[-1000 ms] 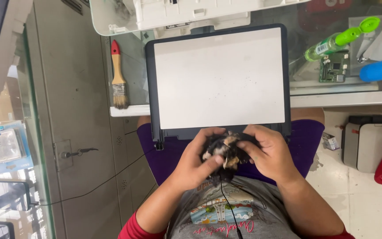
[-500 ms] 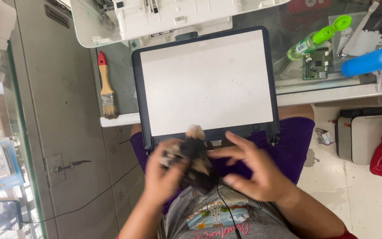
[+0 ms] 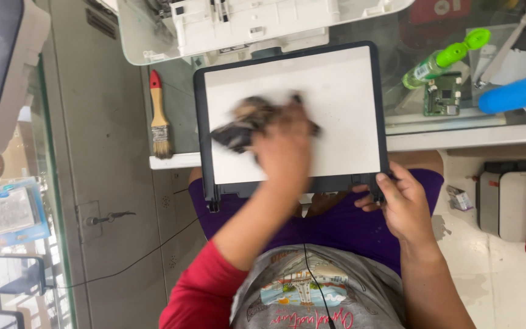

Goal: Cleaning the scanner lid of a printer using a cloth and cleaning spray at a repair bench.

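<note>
The left hand (image 3: 284,146) presses a dark, mottled, crumpled cloth (image 3: 245,122) against the white inner panel of a flat rectangular lid with a black plastic frame (image 3: 348,79); the hand and cloth are blurred, and its grip is closed on the cloth, which bunches out past the fingers toward the upper left of the panel. The lid lies tilted between the person's lap and the edge of the glass-topped counter (image 3: 421,140), its far edge up on the counter and its near edge down over the purple fabric across the lap. The right hand (image 3: 400,204) holds the lid at its near right corner, its grip clamped on the black frame with the thumb on top. Beyond the lid, on the counter, stands a white plastic printer body (image 3: 245,27) with its top open. Just left of the lid lies a paintbrush with a red-tipped wooden handle and pale bristles (image 3: 159,116), bristles pointing toward the counter's near edge. To the right of the lid sit a clear bottle with a bright green cap (image 3: 442,58), a small green circuit board (image 3: 441,94) and a blue cylinder (image 3: 515,94). A thin black cable (image 3: 312,274) runs down over the person's grey printed shirt.
</note>
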